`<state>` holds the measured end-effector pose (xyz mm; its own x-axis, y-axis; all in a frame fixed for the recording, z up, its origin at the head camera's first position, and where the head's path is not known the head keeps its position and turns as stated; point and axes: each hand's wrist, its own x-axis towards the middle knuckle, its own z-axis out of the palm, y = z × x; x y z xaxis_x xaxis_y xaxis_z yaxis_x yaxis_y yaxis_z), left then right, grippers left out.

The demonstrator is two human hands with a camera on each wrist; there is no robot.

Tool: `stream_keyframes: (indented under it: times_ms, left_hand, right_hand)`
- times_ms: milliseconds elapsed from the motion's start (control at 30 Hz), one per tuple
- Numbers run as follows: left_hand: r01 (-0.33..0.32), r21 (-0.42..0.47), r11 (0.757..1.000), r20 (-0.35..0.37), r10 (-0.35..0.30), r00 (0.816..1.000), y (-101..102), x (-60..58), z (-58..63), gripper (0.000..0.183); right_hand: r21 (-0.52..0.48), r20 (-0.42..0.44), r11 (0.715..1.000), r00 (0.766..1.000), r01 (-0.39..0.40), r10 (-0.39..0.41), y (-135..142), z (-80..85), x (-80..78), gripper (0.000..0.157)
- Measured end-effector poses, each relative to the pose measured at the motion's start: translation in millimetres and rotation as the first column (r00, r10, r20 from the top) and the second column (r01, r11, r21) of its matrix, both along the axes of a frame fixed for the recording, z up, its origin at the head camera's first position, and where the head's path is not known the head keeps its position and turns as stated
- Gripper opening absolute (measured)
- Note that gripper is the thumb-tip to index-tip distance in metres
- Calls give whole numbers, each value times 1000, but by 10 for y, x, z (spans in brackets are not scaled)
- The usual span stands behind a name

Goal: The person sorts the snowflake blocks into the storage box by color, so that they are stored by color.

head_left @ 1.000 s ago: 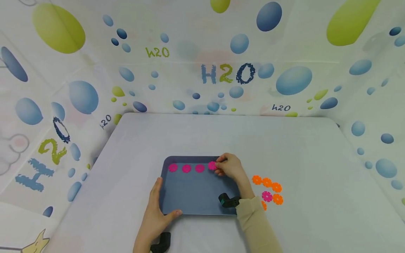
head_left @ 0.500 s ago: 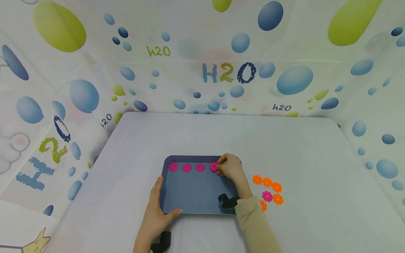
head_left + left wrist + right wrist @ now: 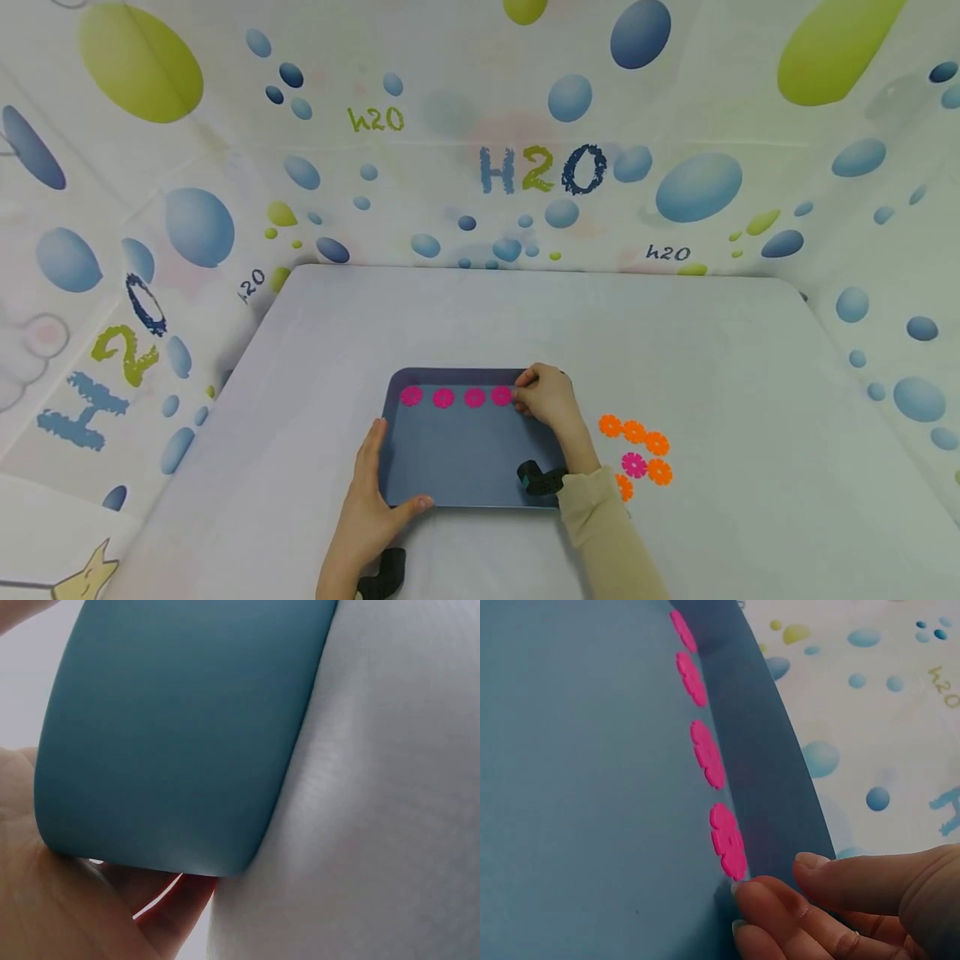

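Pink disc (image 3: 501, 396) at 1 o'clock in tray (image 3: 465, 458): nudge gently, R hand (image 3: 546, 396) loosely bent, prob. touching, L hand (image 3: 371, 493) gripping 8 o'clock.

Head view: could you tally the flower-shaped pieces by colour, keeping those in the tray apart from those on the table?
Pink pieces in the tray: 4
Pink piece on the table: 1
Orange pieces on the table: 5, one partly hidden by the right sleeve
Total visible: 10
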<state>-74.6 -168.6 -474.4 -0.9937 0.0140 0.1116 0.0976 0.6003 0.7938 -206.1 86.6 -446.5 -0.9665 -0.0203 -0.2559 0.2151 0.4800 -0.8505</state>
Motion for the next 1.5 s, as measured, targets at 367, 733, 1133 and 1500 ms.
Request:
stream_keyframes:
  times_ms: [367,733,1133,1500]
  left_hand:
    - [-14,-10,1000,1,14,1000,2,6,-6,121]
    - [-38,-25,999,9,38,999,-17,20,-23,120]
    - [-31,1,1000,34,31,999,-18,1,-8,121]
    - [-16,9,1000,22,16,1000,23,-11,13,121]
  right_hand:
    - [-41,-30,999,999,-15,14,95,108,43,12]
    - [-51,-134,997,989,62,-68,613,153,245,24]
    - [-12,-116,987,980,161,-162,1147,184,528,29]
    - [139,-78,982,990,125,-115,1327,-9,875,34]
